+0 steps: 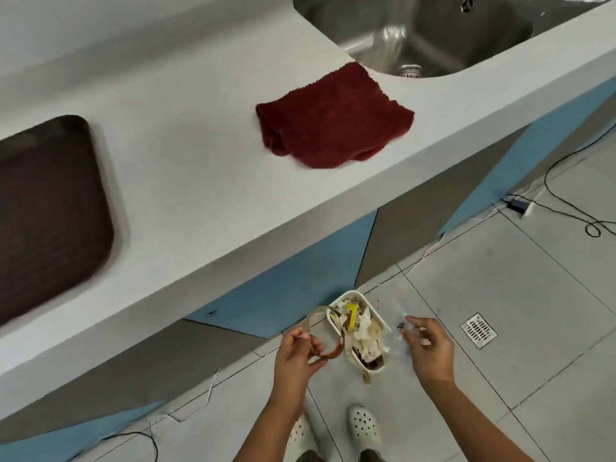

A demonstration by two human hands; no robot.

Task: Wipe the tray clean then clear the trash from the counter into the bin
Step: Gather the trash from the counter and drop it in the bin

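Observation:
A dark brown tray (50,208) lies on the white counter (206,181) at the left. A folded red cloth (333,118) rests on the counter near the sink. On the floor below stands a small white bin (376,365) filled with paper scraps and wrappers. My left hand (296,355) pinches a thin looped strip of trash (320,331) just left of the bin. My right hand (430,348) hovers right of the bin with fingers loosely spread, a blurred clear wrapper (400,335) at its fingertips; whether it holds that is unclear.
A steel sink (433,31) is set into the counter at the upper right. A floor drain (479,330) lies right of the bin. Cables (566,208) and a small adapter trail over the tiles. My feet in white perforated shoes (363,428) stand below the bin.

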